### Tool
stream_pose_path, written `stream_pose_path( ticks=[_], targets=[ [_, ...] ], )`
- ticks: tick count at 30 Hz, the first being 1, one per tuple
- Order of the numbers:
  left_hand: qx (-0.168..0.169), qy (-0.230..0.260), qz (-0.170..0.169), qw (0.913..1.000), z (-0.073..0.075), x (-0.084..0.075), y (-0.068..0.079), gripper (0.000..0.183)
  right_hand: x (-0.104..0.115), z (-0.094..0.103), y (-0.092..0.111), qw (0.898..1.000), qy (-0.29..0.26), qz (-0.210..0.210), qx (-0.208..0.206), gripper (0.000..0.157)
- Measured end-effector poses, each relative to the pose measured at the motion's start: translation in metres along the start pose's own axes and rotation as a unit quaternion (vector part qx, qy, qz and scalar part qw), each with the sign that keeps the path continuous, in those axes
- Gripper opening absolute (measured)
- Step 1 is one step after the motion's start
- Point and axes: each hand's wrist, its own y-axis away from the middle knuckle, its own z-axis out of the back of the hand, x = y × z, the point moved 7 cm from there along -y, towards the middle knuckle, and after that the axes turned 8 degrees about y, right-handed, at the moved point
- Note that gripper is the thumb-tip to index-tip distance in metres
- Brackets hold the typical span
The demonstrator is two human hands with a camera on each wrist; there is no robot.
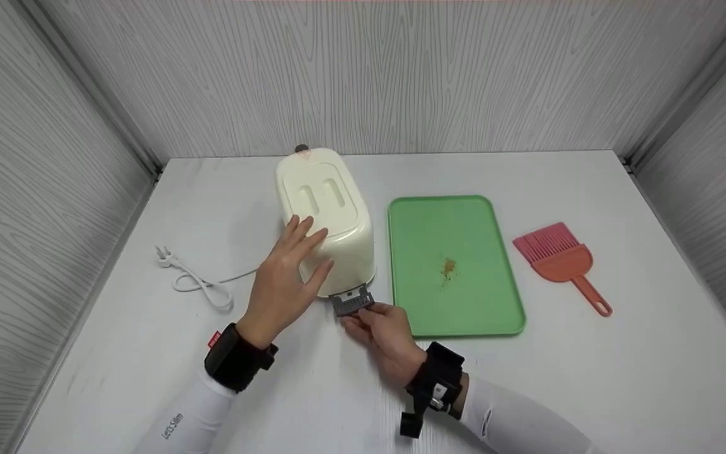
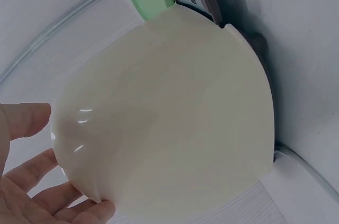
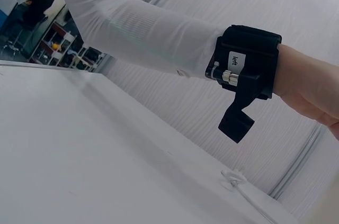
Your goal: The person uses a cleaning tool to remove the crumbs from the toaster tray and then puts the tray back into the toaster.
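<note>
A cream toaster (image 1: 349, 257) with a lid over its top stands left of the middle of the table. My left hand (image 1: 282, 284) lies against its near top edge, fingers spread and fairly straight; in the left wrist view, the fingertips touch the toaster's rounded edge (image 2: 175, 113). At the base of the near end, a dark grey crumb tray (image 1: 351, 302) sticks partly out. My right hand (image 1: 388, 340) pinches the outer end of this tray between thumb and fingers. The tray's inner part is hidden, and the right wrist view shows mostly the left forearm.
A green tray (image 1: 457, 233) bearing a small heap of brown crumbs (image 1: 448, 269) lies right of the toaster. Farther right rests a small dustpan with a brush (image 1: 564, 261). The toaster's white cord and plug (image 1: 196, 277) lie to the left. Grey panels wall the table.
</note>
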Motion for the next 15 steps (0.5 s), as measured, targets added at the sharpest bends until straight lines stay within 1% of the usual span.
stream_pose_path(
  ticks=[9, 12, 15],
  targets=[
    [0.005, 0.0, 0.002, 1.0, -0.0037, -0.0007, -0.0023, 0.046, 0.0021, 0.0023, -0.004, 1.0, -0.012, -0.003, -0.013, 0.032],
    [0.004, 0.001, 0.004, 1.0, -0.0033, -0.0011, -0.002, 0.046, 0.0025, 0.0008, -0.0044, 1.0, -0.009, 0.0, -0.009, 0.031],
    [0.001, 0.002, 0.003, 1.0, -0.0027, -0.0016, -0.0013, 0.046, 0.0022, 0.0006, -0.0063, 1.0, -0.005, -0.002, -0.014, 0.029]
  ],
)
